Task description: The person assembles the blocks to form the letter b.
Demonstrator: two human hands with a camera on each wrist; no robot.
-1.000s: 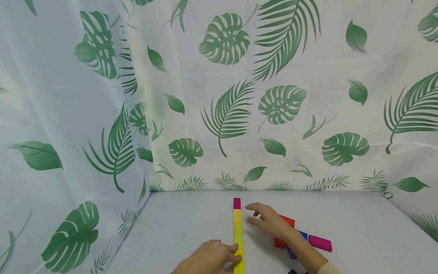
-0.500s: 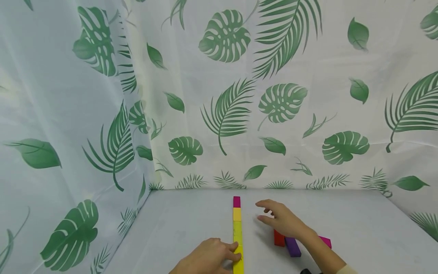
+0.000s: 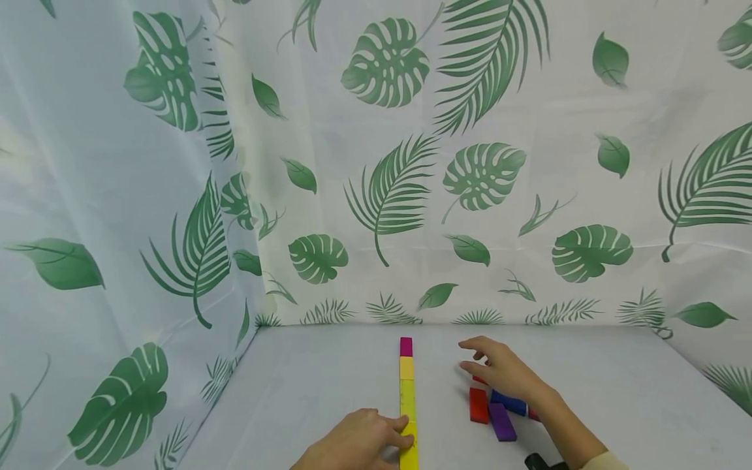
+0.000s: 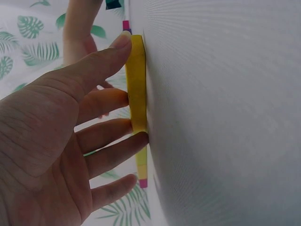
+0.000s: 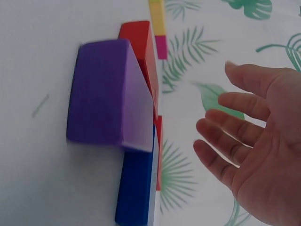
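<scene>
A straight row of blocks runs away from me in the head view: a yellow block (image 3: 409,458) nearest, then a lime-yellow block (image 3: 408,399), a light-yellow block (image 3: 407,368) and a magenta block (image 3: 406,346) at the far end. My left hand (image 3: 361,440) touches the yellow block from the left, fingertips and thumb against it, as the left wrist view confirms. Right of the row, my right hand (image 3: 502,371) hovers with relaxed fingers and nothing in them. Under and in front of it lie a red block (image 3: 478,406), a purple block (image 3: 502,422) and a blue block (image 3: 510,403).
Another red block (image 3: 478,379) and a second magenta block (image 3: 533,414) are mostly hidden by the right hand and forearm. A black object (image 3: 537,462) shows by the right sleeve. Leaf-printed white curtains (image 3: 499,274) rise behind and left of the white tabletop (image 3: 317,365).
My right hand has moved away from the row's far end, rightward over the loose blocks, uncovering some and covering others. The left hand stays on the yellow block.
</scene>
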